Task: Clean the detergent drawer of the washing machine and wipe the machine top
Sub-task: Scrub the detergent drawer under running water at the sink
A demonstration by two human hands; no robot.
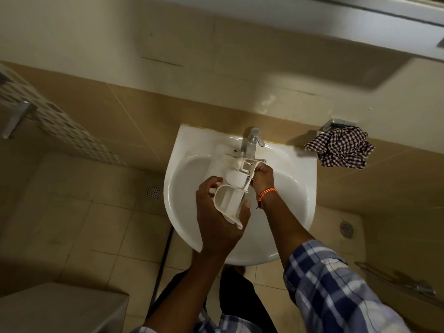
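Note:
The white plastic detergent drawer (230, 183) is held over the white washbasin (293, 207), its far end just under the chrome tap (251, 140). My left hand (221, 217) grips the drawer's near end, thumb along its right edge and fingers curled round the left side. My right hand (263, 175), with an orange thread band at the wrist, grips the drawer's far right corner. I cannot tell whether water is running.
A checked cloth (341, 147) hangs bunched on a wall holder right of the basin. A white appliance top (60, 306) shows at the bottom left. Floor drains (153, 192) lie on the tiled floor. A dark hose (163, 260) runs down below the basin.

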